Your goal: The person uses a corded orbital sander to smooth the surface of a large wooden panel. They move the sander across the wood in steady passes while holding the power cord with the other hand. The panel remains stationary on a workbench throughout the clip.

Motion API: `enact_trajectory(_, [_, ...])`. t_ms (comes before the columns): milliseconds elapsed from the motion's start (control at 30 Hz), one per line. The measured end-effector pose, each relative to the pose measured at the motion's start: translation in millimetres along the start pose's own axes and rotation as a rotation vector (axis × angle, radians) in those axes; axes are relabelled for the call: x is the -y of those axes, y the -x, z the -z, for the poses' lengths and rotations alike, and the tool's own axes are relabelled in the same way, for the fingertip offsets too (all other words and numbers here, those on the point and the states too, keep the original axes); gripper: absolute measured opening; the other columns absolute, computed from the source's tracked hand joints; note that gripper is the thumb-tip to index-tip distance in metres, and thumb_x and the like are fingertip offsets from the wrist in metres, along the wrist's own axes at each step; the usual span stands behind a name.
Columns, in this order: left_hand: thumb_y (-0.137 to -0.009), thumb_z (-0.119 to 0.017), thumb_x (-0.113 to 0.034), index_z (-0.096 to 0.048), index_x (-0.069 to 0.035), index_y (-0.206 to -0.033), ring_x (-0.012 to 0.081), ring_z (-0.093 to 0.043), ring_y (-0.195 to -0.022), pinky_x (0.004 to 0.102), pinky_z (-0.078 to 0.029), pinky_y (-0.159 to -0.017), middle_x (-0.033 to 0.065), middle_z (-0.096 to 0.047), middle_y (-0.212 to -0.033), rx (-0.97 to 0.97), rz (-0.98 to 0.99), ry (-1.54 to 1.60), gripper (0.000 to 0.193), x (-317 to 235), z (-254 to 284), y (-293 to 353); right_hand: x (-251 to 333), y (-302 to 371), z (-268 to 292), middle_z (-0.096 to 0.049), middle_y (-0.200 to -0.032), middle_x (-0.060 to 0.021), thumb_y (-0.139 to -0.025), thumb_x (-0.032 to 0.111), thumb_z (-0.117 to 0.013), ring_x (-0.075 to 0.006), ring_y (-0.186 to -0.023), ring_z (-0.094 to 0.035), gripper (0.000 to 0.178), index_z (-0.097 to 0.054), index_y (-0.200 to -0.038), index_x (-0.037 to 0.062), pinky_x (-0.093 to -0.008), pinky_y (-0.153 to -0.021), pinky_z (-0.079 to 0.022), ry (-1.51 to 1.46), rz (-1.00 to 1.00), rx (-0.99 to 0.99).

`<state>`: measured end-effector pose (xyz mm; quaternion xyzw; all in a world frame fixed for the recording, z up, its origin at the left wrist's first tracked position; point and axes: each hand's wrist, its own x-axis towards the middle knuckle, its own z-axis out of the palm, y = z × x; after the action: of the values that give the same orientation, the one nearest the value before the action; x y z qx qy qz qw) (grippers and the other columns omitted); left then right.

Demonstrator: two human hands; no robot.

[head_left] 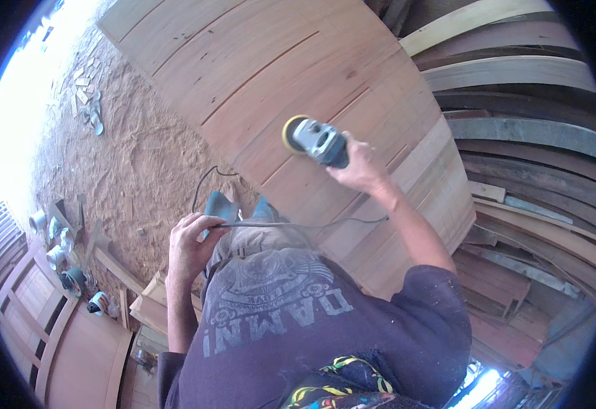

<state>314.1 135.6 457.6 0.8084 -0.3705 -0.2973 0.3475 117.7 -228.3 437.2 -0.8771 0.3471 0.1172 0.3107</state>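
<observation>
My right hand (361, 167) is wrapped round the rear body of an angle grinder (320, 141), which has a grey metal head and a round disc (294, 135) with a yellow rim. The disc is over the wooden panel (264, 88), towards its middle; I cannot tell whether it touches the wood. My left hand (194, 235) pinches a dark power cord (277, 225) in front of my waist. From there the cord runs right and passes under my right forearm. Long dark grooves divide the panel's boards.
Stacked planks (516, 129) line the right side. Sandy ground (127, 136) lies left of the panel, with wood scraps (83, 82) and sandals (95, 112) on it. At the lower left are framed wooden panels (83, 354), cans (56, 255) and a second power tool (100, 305).
</observation>
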Motion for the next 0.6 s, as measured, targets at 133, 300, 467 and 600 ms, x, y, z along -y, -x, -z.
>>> enact_trajectory(133, [-0.088, -0.090, -0.018, -0.083, -0.009, -0.101, 0.0317, -0.076, -0.090, 0.0435, -0.059, -0.082, 0.0100, -0.079, -0.094, 0.016, -0.030, 0.036, 0.017, -15.8, -17.3, -19.4, -60.7, -37.3, 40.7, -0.079, -0.094, -0.0175, -0.081, 0.021, -0.085, -0.0353, -0.091, -0.080, 0.033, -0.072, -0.107, 0.0042, -0.0500, -0.083, -0.062, -0.099, -0.071, -0.134])
enact_trajectory(300, [-0.089, -0.090, -0.018, -0.082, -0.007, -0.100, 0.0316, -0.075, -0.088, 0.0445, -0.057, -0.081, 0.0092, -0.077, -0.090, -0.030, -0.015, 0.042, 0.017, -29.4, -28.9, -25.2, -98.4, -95.8, 105.9, -0.071, -0.083, -0.0003, -0.082, 0.023, -0.087, -0.0152, -0.075, -0.068, 0.023, -0.077, -0.093, 0.0062, -0.0383, -0.070, -0.056, -0.165, -0.188, -0.253])
enact_trajectory(467, [-0.090, -0.090, -0.018, -0.083, -0.007, -0.102, 0.0298, -0.077, -0.090, 0.0420, -0.059, -0.082, 0.0096, -0.079, -0.093, -0.132, 0.099, 0.029, 0.017, -12.8, -2.6, -14.8, -51.1, -119.3, 80.2, -0.077, -0.095, -0.0079, -0.084, 0.032, -0.093, -0.0208, -0.084, -0.073, 0.040, -0.078, -0.109, 0.0043, -0.0402, -0.079, -0.060, -0.395, -0.003, -0.186])
enact_trajectory(600, [-0.088, -0.091, -0.015, -0.083, -0.007, -0.103, 0.0283, -0.078, -0.089, 0.0403, -0.060, -0.080, 0.0116, -0.080, -0.096, -0.186, 0.139, 0.029, 0.018, 10.3, 38.4, -22.3, 45.5, -116.3, 2.9, -0.081, -0.105, -0.0197, -0.083, 0.037, -0.093, -0.0351, -0.098, -0.082, 0.060, -0.070, -0.125, -0.0003, -0.0491, -0.091, -0.065, -0.220, 0.195, -0.125])
